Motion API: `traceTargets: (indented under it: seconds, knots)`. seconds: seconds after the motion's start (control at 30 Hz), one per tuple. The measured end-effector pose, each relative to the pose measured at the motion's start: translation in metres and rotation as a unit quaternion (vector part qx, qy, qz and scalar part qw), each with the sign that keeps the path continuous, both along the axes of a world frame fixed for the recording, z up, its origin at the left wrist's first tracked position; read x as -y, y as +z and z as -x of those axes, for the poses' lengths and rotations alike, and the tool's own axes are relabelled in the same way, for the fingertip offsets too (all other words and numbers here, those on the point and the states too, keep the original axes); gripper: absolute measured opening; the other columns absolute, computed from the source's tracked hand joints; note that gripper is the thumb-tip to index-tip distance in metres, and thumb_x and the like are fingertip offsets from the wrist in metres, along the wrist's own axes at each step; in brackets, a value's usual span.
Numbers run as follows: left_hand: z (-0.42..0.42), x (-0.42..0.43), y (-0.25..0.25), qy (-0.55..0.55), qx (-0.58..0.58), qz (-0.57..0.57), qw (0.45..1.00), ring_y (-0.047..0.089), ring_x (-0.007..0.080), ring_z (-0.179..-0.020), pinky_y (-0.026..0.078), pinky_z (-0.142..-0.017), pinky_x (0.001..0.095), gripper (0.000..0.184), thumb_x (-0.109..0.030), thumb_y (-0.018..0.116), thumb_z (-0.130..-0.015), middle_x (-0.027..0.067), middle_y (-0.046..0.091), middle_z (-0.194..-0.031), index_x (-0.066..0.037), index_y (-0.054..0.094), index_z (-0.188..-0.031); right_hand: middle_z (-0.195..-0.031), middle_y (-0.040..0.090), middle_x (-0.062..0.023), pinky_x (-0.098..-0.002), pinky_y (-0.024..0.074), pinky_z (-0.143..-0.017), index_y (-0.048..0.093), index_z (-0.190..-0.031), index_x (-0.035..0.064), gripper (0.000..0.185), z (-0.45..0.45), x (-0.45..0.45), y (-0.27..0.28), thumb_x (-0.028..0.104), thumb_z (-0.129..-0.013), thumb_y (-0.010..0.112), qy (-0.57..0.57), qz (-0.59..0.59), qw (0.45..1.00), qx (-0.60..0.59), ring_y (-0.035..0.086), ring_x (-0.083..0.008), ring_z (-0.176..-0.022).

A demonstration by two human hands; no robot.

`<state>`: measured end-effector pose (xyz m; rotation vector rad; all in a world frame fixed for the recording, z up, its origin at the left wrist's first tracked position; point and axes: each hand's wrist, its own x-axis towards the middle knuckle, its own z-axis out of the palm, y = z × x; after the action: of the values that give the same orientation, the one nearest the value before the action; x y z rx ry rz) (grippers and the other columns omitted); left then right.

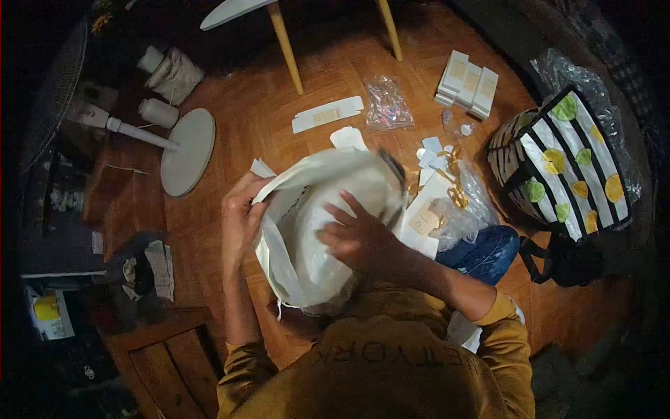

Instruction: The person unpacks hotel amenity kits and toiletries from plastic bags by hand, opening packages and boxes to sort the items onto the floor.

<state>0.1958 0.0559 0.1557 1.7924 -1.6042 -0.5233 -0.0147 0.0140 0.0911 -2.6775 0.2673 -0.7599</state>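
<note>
A large white sack (274,255) stands with its mouth wide in front of my body. My left hand (242,209) is closed on its rim at the left, thumb and fingers pinching the fabric. Over the mouth, my right hand (359,237) is open with its fingers spread, a little blurred by motion. Below the right hand lies pale, shiny plastic-like material (314,262) inside the sack; what it wraps I cannot make out. Whether the right fingers touch it, I cannot tell.
Flat white boxes (328,114), a bag of small colourful pieces (389,105), stacked white boxes (469,82) and gold ribbon (457,194) lie on the wooden floor. A striped fruit-print bag (576,167) stands right. A white fan base (188,152) is left; table legs (286,49) are ahead.
</note>
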Motion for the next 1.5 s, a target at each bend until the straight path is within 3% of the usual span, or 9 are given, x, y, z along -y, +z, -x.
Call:
traceTargets:
  seconds: [0.23, 0.33, 0.4, 0.6, 0.77, 1.0, 1.1, 1.27, 1.5]
  knots:
    - [-0.004, 0.007, 0.017, 0.025, 0.040, 0.104, 0.993, 0.054, 0.0158, -0.071, 0.043, -0.062, 0.0254, 0.032, 0.010, 0.051, -0.069, 0.0087, 0.056, -0.077, -0.003, 0.063, -0.095, -0.083, 0.057, -0.0138, -0.0439, 0.0336, -0.091, 0.054, -0.096, -0.0005, 0.029, 0.011, -0.008, 0.006, 0.021, -0.076, 0.054, 0.067, -0.213, 0.848, -0.480, 0.053, -0.0279, -0.095]
    - [0.018, 0.014, 0.004, 0.002, -0.055, 0.095, 0.994, 0.055, 0.0142, -0.078, 0.043, -0.070, 0.0235, 0.033, 0.008, 0.051, -0.068, 0.0070, 0.060, -0.088, -0.002, 0.062, -0.097, -0.087, 0.058, -0.0161, -0.0393, 0.0385, -0.085, 0.054, -0.096, -0.0013, 0.033, 0.008, -0.002, -0.001, 0.027, -0.080, 0.053, -0.034, -0.117, 0.964, -0.235, 0.055, -0.0301, -0.090]
    - [0.044, 0.020, -0.003, 0.008, -0.049, 0.015, 0.999, 0.056, 0.0142, -0.081, 0.044, -0.072, 0.0238, 0.036, 0.006, 0.052, -0.068, 0.0074, 0.060, -0.092, -0.003, 0.059, -0.103, -0.090, 0.059, -0.0174, -0.0363, 0.0414, -0.080, 0.053, -0.100, -0.0004, 0.039, -0.002, 0.015, -0.008, 0.033, -0.080, 0.052, 0.126, -0.426, 0.893, 0.071, 0.055, -0.0312, -0.088]
    - [0.059, 0.029, -0.046, -0.071, -0.407, -0.059, 0.909, 0.041, 0.0190, -0.111, 0.034, -0.092, 0.0285, 0.080, 0.002, 0.067, -0.060, 0.0087, 0.043, -0.124, -0.009, 0.030, -0.130, -0.084, 0.060, -0.0160, -0.0361, 0.0428, -0.072, 0.058, -0.088, -0.0007, 0.039, 0.051, 0.018, -0.022, 0.037, -0.081, 0.052, -0.018, -0.400, 0.907, -0.132, 0.056, -0.0290, -0.077]
    - [0.021, -0.016, -0.105, -0.108, 0.116, -0.115, 0.981, 0.016, 0.0275, -0.130, 0.017, -0.104, 0.0406, 0.117, -0.010, 0.079, -0.041, 0.0105, 0.015, -0.141, -0.015, 0.013, -0.137, -0.063, 0.057, -0.0030, -0.0260, 0.0388, -0.051, 0.062, -0.079, 0.0003, 0.025, 0.104, 0.046, 0.016, 0.025, -0.082, 0.058, -0.351, -0.530, 0.771, 0.033, 0.049, -0.0103, -0.055]
    - [-0.085, -0.047, -0.265, -0.024, 0.141, 0.042, 0.989, 0.047, 0.0273, -0.110, 0.037, -0.090, 0.0378, 0.040, -0.008, 0.054, -0.077, 0.0115, 0.052, -0.117, -0.006, 0.050, -0.116, -0.065, 0.057, -0.0034, -0.0241, 0.0401, -0.057, 0.062, -0.084, -0.0009, 0.023, 0.157, 0.054, 0.010, 0.022, -0.083, 0.056, -0.457, -0.349, 0.813, 0.092, 0.050, -0.0104, -0.059]
    - [-0.134, -0.090, -0.266, 0.141, -0.108, -0.014, 0.984, 0.054, 0.0247, -0.098, 0.042, -0.082, 0.0353, 0.030, -0.017, 0.044, -0.085, 0.0122, 0.056, -0.110, -0.005, 0.054, -0.111, -0.086, 0.062, -0.0100, -0.0270, 0.0431, -0.071, 0.062, -0.091, -0.0006, 0.024, 0.230, 0.069, 0.017, 0.021, -0.085, 0.052, -0.569, -0.255, 0.758, 0.191, 0.056, -0.0151, -0.078]
    - [-0.215, -0.124, -0.211, 0.228, 0.286, -0.402, 0.840, 0.044, 0.0265, -0.106, 0.037, -0.088, 0.0350, 0.046, -0.030, 0.053, -0.079, 0.0172, 0.044, -0.118, -0.001, 0.047, -0.115, -0.094, 0.059, -0.0056, -0.0227, 0.0412, -0.076, 0.058, -0.102, -0.0016, 0.028, 0.330, 0.057, 0.037, 0.020, -0.087, 0.052, -0.620, -0.127, 0.712, 0.303, 0.052, -0.0097, -0.084]
    - [0.001, -0.043, -0.130, -0.030, 0.028, -0.222, 0.974, 0.034, 0.0293, -0.118, 0.033, -0.095, 0.0358, 0.083, -0.035, 0.070, -0.065, 0.0235, 0.027, -0.133, 0.003, 0.030, -0.127, -0.106, 0.056, -0.0102, -0.0237, 0.0409, -0.082, 0.051, -0.112, -0.0035, 0.034, 0.348, 0.045, 0.047, 0.017, -0.085, 0.054, -0.557, -0.228, 0.721, 0.343, 0.053, -0.0134, -0.095]
